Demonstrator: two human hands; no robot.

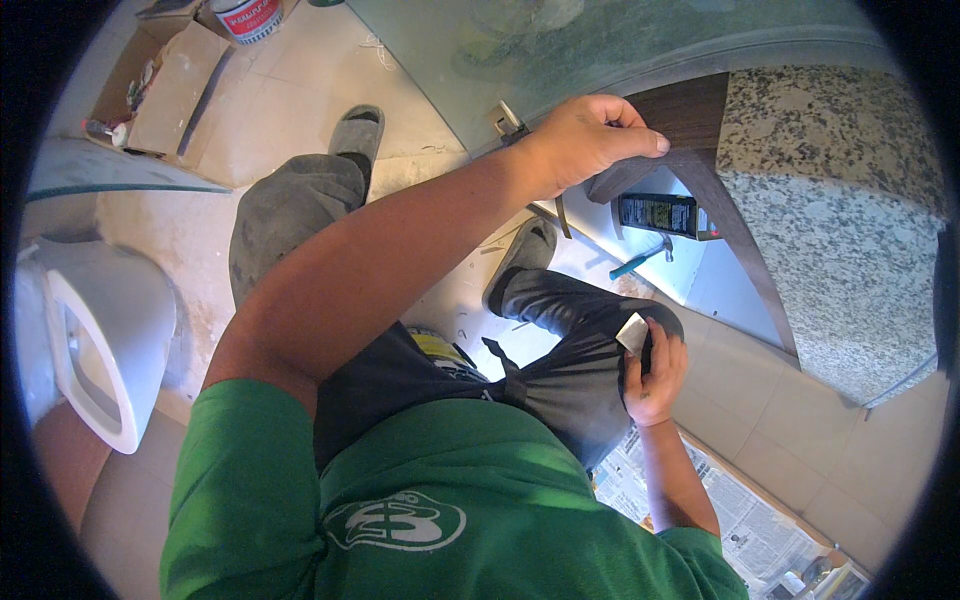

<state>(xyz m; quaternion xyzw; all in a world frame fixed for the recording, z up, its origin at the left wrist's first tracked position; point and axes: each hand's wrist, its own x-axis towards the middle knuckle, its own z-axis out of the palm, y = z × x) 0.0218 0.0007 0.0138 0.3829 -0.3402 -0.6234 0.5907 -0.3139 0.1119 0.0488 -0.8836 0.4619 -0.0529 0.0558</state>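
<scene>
A person in a green shirt squats on a tiled floor [300, 70]. Nearest, newspaper [720, 510] lies at lower right. The right hand [655, 375] rests on the right knee, fingers curled around a small grey-white pad [632, 333]. Farther off, the left hand [585, 135] pinches the edge of a dark wood panel [690, 110] beside a speckled granite tabletop [830, 180]. Below it lie a dark can [660, 213] and a teal-handled hammer [640, 258]. A white toilet [100, 330] stands at left.
</scene>
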